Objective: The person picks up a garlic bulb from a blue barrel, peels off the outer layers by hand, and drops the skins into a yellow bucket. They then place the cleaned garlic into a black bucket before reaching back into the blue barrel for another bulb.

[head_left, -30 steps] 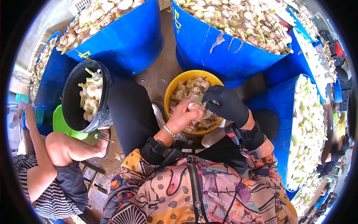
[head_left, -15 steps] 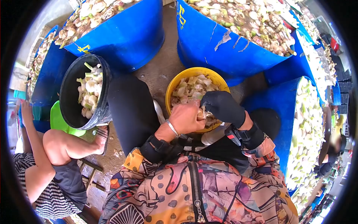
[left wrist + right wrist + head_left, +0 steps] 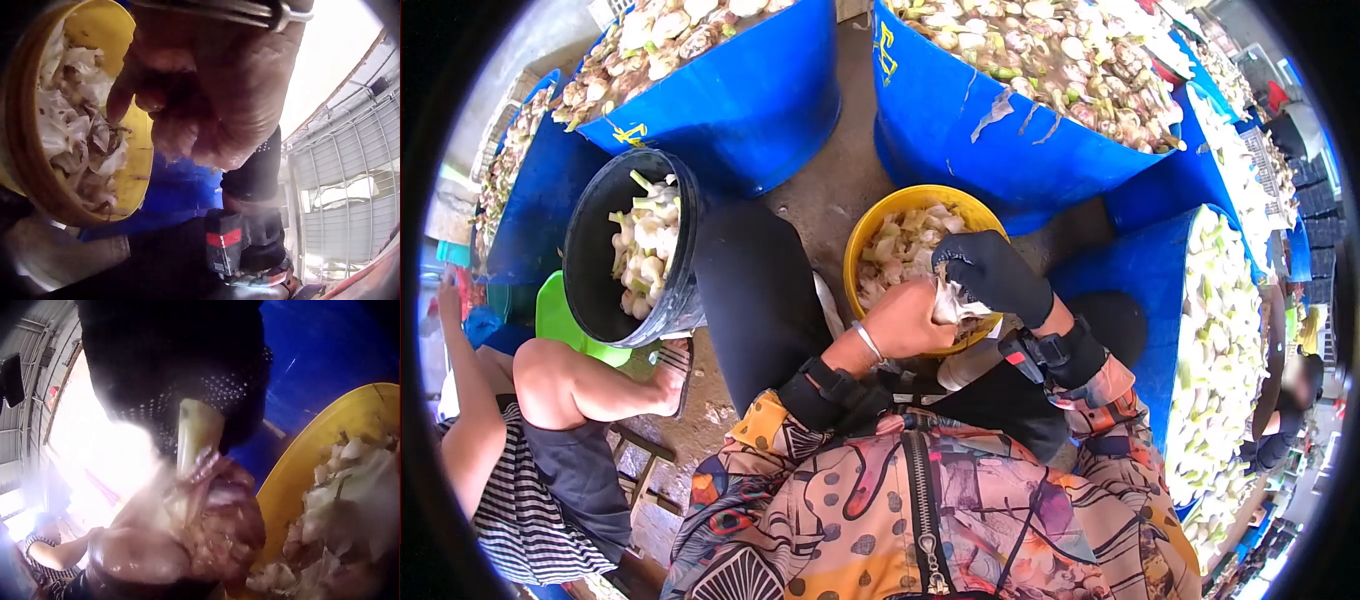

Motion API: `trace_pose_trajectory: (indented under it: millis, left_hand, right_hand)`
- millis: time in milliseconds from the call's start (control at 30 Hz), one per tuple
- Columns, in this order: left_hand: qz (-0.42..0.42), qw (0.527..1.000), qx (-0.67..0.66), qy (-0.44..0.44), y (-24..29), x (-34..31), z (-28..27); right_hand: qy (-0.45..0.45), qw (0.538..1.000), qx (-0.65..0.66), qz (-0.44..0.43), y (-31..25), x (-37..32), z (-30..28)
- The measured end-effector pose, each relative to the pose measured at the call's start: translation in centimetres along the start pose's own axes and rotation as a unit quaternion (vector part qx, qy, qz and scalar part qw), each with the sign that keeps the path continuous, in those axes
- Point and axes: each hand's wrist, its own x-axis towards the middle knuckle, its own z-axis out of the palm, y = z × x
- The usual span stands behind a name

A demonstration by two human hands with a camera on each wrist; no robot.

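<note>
My bare left hand (image 3: 905,320) grips a garlic bulb (image 3: 952,303) over the yellow bucket, its fingers curled round it. From the right, my black-gloved right hand (image 3: 997,275) meets it and pinches the garlic at its stem. The pale stem (image 3: 199,434) sticks out from under the glove in the right wrist view, just above the left thumb (image 3: 134,553). Most of the bulb is hidden by the fingers. Below both hands, the yellow bucket (image 3: 855,240) holds loose garlic skins (image 3: 69,125).
A black bucket (image 3: 580,250) of trimmed garlic bulbs (image 3: 645,245) leans by my left knee. Large blue tubs (image 3: 1000,150) heaped with garlic stand ahead and to the right. Another person's leg (image 3: 590,385) and a green basin (image 3: 565,325) are at the left.
The hands stay together over the bucket while the left hand turns and moves slightly right. More white of the garlic shows between them now. The person at the left has shifted an arm.
</note>
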Motion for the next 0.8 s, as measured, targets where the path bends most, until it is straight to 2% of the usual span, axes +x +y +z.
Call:
trace_pose_trajectory:
  millis: [67,200,233,267,300,333,433,467,567,600,667,700,733,767,800]
  left_hand:
    - [-0.046,0.987,0.152,-0.023,0.9,0.1,0.0]
    - [0.033,0.99,0.117,0.076,-0.6,0.7,0.6]
    - [0.033,0.996,-0.045,0.068,-0.9,0.7,0.8]
    - [0.033,0.976,-0.206,0.056,-1.0,0.5,1.1]
    - [0.033,0.931,-0.361,0.041,-0.5,0.5,1.0]
    - [-0.005,0.927,-0.376,0.008,-0.3,0.2,0.3]
    - [-0.002,0.895,-0.444,0.036,0.6,-0.2,-0.5]
    - [0.001,0.9,-0.433,0.046,0.6,-0.2,-0.9]
    - [0.03,0.868,-0.495,0.023,0.5,-0.5,-0.8]
    - [0.036,0.847,-0.528,0.047,0.8,-0.8,-0.6]
    - [0.064,0.817,-0.572,0.037,-0.2,-0.6,-0.7]
    - [0.077,0.801,-0.593,0.031,-0.6,-0.6,-0.8]
    - [0.065,0.791,-0.606,0.053,0.0,-0.8,-1.1]
    - [0.067,0.794,-0.601,0.056,0.0,-0.7,-1.2]
    - [0.071,0.798,-0.596,0.061,-0.3,-0.6,-1.3]
  right_hand:
    - [0.01,1.0,-0.012,0.018,0.0,0.1,0.1]
    - [0.08,0.995,0.024,0.061,0.7,0.6,-0.1]
    - [0.114,0.983,0.114,0.088,1.3,0.6,0.0]
    - [0.148,0.961,0.202,0.115,2.5,0.4,0.1]
    - [0.181,0.93,0.288,0.139,2.8,0.6,0.1]
    - [0.214,0.882,0.379,0.179,3.1,0.3,0.1]
    - [0.3,0.798,0.496,0.163,3.4,0.4,0.2]
    - [0.312,0.781,0.512,0.175,3.2,0.2,0.4]
    - [0.363,0.746,0.534,0.161,4.3,0.0,0.5]
    - [0.355,0.762,0.53,0.115,7.9,-0.2,-0.3]
    - [0.305,0.843,0.425,0.127,9.3,-0.7,-2.7]
    - [0.299,0.886,0.291,0.202,7.6,-1.3,-3.2]
    - [0.25,0.946,0.146,0.147,6.5,-1.7,-2.5]
    - [0.192,0.978,-0.005,0.086,5.4,-1.7,-1.5]
    - [0.127,0.979,-0.156,0.02,4.5,-1.3,-1.0]
